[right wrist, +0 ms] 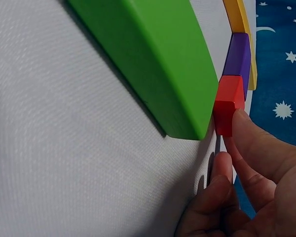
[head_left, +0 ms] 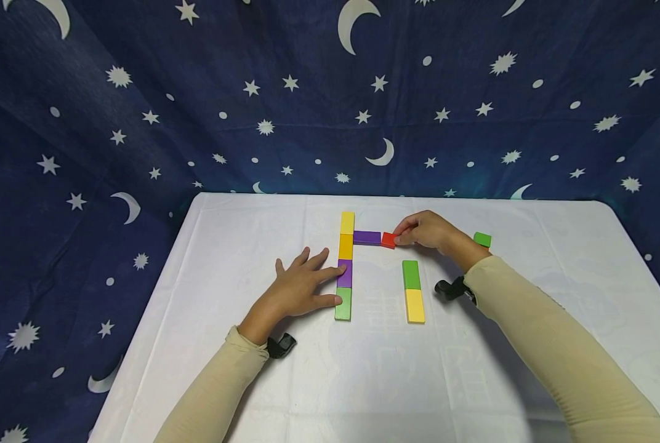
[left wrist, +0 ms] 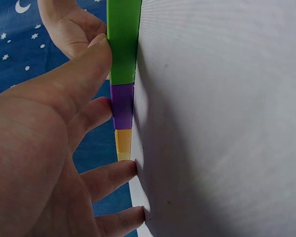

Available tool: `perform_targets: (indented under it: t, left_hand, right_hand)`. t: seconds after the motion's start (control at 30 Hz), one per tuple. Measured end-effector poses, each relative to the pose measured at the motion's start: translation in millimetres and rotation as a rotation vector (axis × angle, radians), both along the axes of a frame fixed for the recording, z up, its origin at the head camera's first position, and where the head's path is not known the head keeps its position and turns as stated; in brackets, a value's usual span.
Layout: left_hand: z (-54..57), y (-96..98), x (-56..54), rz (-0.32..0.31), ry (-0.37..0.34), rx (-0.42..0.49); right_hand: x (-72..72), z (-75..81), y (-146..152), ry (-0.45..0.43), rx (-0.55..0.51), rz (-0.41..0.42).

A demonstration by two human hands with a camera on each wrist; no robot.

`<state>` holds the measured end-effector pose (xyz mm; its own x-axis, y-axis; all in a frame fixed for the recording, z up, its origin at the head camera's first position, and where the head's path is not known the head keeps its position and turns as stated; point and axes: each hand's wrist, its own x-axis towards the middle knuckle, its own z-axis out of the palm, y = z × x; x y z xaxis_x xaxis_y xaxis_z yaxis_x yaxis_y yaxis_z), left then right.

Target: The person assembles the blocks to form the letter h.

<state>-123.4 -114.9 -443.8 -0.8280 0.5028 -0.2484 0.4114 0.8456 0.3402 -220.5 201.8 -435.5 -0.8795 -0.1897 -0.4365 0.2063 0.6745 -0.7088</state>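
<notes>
My left hand (head_left: 293, 292) lies with spread fingers beside a straight column of blocks. Its thumb touches the light green block (head_left: 343, 311) at the near end, and its index finger the purple block (head_left: 345, 280) beyond. An orange-yellow block (head_left: 346, 247) and a yellow block (head_left: 348, 223) continue the column away from me. From the column's far part a second purple block (head_left: 367, 238) runs rightward. Between thumb and fingers, my right hand (head_left: 431, 231) pinches a red block (right wrist: 229, 96) at that purple block's right end, slightly angled to it.
Nearer me on the right, a green block (head_left: 411, 274) and a yellow block (head_left: 415, 306) lie end to end. Another green block (head_left: 482, 239) shows behind my right wrist, with an orange edge under it. A starry dark blue cloth (head_left: 308, 135) hangs behind the white table (head_left: 241, 246).
</notes>
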Motion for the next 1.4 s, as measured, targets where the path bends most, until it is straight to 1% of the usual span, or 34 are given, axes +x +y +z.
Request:
perform_targets:
  t: [0.43, 0.87, 1.1, 1.27, 1.4]
  left_hand:
    - [-0.3, -1.3, -0.4, -0.006, 0.005, -0.005]
    - [1.1, -1.2, -0.9, 0.004, -0.002, 0.000]
    - [1.2, -0.6, 0.2, -0.001, -0.011, -0.005]
    - [-0.2, -0.9, 0.1, -0.006, -0.003, -0.007]
    - [0.0, -0.8, 0.4, -0.008, 0.002, -0.004]
  right_hand:
    - [-0.6, 2.9, -3.0, -0.037, 0.005, -0.013]
    - [-2.1, 6.4, -3.4, -0.061, 0.016, -0.008]
    - [-1.8, 4.2, 0.4, -0.081, -0.036, -0.019]
    - [1.6, 4.4, 8.5, -0.064, -0.089, -0.037]
    - [8.5, 8.4, 20.3, -0.001, -0.102, -0.056]
